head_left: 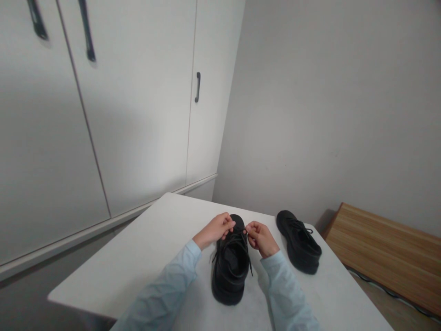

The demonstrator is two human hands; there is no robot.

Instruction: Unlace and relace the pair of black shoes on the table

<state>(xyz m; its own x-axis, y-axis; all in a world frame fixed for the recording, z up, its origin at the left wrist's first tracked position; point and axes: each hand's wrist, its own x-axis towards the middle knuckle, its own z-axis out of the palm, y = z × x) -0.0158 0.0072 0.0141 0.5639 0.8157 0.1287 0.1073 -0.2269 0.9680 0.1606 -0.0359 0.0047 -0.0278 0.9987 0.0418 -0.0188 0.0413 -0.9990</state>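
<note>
A black lace-up shoe [229, 280] stands on the white table in front of me, its heel toward me and its toe pointing away. My left hand [222, 227] is at the left of its lacing, fingertips pinched together on the shoelace. On the other side my right hand [259, 236] pinches the shoelace [237, 236] between thumb and forefinger. Loose lace ends hang down both sides of the shoe. A second black shoe [303, 257], its laces tied in a bow, stands farther right, apart from my hands.
The white table [148, 257] has its far edge near the wall [327, 115]. White cupboards [144, 105] with dark handles line the left side. At the right, beyond the table edge, is a wooden surface [386, 248] with a cable running below it.
</note>
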